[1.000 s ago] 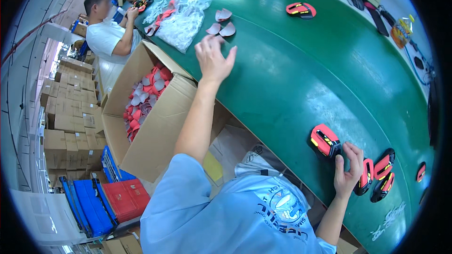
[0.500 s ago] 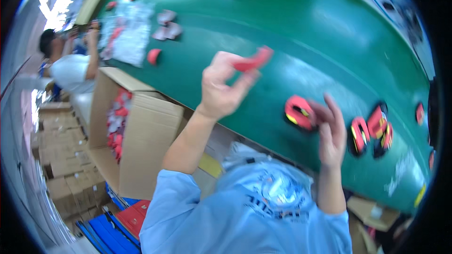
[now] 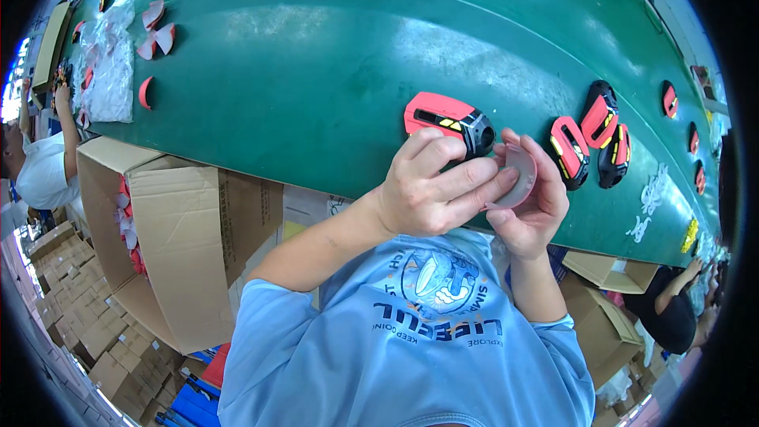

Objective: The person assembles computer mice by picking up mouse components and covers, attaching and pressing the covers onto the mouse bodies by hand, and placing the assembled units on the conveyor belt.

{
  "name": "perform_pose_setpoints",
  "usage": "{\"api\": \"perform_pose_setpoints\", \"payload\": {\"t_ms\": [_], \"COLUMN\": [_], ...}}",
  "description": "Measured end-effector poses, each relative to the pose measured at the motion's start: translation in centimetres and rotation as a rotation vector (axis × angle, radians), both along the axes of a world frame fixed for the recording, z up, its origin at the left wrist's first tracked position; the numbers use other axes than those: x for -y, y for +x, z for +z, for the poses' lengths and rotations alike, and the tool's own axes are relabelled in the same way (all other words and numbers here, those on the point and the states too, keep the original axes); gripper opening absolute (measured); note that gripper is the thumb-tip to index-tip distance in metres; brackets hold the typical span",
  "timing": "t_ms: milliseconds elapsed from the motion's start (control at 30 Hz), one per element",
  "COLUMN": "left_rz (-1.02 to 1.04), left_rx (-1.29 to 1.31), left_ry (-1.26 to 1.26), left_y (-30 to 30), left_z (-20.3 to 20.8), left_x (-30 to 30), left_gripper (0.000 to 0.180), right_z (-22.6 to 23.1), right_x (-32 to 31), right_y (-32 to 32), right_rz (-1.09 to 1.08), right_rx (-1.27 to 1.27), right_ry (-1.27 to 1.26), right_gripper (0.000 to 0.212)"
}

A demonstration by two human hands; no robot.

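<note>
Close in front of my body, my left hand (image 3: 439, 183) and my right hand (image 3: 536, 204) meet around a curved shell piece (image 3: 519, 177), red outside and pale inside. My right fingers and thumb grip its rim, while my left fingertips press on its pale inner face. Just beyond my left knuckles, a red-and-black handheld tool (image 3: 444, 107) with yellow marks lies on the green table (image 3: 316, 79); my hand hides its near edge. Three similar tools (image 3: 569, 146) lie grouped to the right of my right hand.
An open carton (image 3: 178, 245) of red and pale pieces stands at the table's left edge. Several loose shells (image 3: 158, 38) and a clear plastic bag (image 3: 107, 71) lie far left. More tools (image 3: 670, 100) lie far right. Other people (image 3: 47, 166) sit at both sides.
My left hand has brought the red shell piece down and right to my right hand, which now grips it too. The view has shifted; the tool stays on the table.
</note>
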State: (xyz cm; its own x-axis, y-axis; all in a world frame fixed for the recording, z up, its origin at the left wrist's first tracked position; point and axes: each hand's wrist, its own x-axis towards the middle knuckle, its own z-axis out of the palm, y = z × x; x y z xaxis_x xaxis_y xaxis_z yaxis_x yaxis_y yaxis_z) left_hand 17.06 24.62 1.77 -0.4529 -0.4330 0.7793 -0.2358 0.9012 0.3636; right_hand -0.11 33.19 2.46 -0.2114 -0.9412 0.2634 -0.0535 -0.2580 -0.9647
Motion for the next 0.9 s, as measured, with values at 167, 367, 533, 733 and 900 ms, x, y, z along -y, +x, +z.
{"api": "perform_pose_setpoints", "payload": {"t_ms": [167, 367, 533, 733, 900], "left_rz": [-0.01, -0.087, -0.08, -0.082, -0.094], "left_rx": [0.159, 0.389, 0.356, 0.359, 0.361], "left_ry": [0.237, 0.337, 0.349, 0.365, 0.362], "left_y": [2.3, 3.4, 3.4, 3.3, 3.2], "left_z": [0.1, -1.1, -1.8, -1.9, -2.0], "left_x": [1.5, 4.4, 4.3, 4.2, 4.1], "left_gripper": [0.069, 0.076, 0.066, 0.065, 0.065], "right_z": [1.5, 2.5, 1.0, 0.0, -0.7], "right_x": [2.0, 5.0, 5.4, 4.7, 3.9], "right_y": [-3.7, -3.7, -4.3, -4.2, -4.2], "right_rz": [-0.151, 0.109, 0.164, 0.141, 0.081], "right_rx": [-0.476, -1.017, -1.06, -1.044, -1.048], "right_ry": [-0.031, 0.032, 0.005, 0.012, -0.025], "right_gripper": [0.08, 0.066, 0.067, 0.071, 0.069]}}
